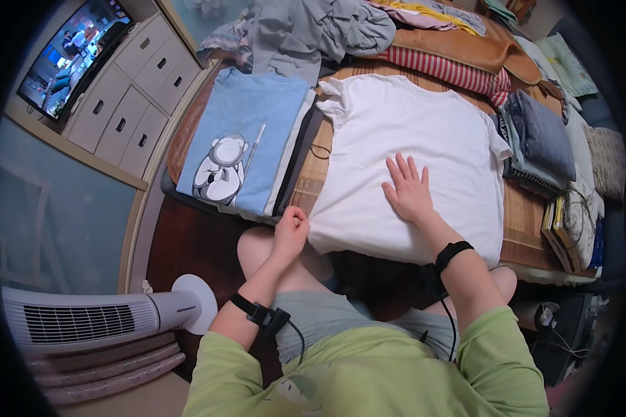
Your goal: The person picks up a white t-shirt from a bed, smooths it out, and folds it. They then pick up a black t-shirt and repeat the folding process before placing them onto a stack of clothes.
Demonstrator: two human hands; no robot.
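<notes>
A white short-sleeved T-shirt [422, 130] lies spread on the wooden-patterned table, its neckline away from me and its lower edge hanging at the near side. My right hand [409, 190] rests flat on its middle, fingers spread. At the shirt's lower left corner is my left hand [293, 224], fingers curled and pinching the hem there. Left of the shirt lies a stack of folded clothes, topped by a light blue T-shirt [271, 109] with a printed monkey-like figure.
A grey cloth heap [318, 31] and a brown cover over a red-striped cushion [438, 65] lie at the back. Folded dark clothes [542, 135] and tied books [558, 229] stand right. A tower fan [83, 318] is at lower left, below a dresser [130, 94] and television [73, 52].
</notes>
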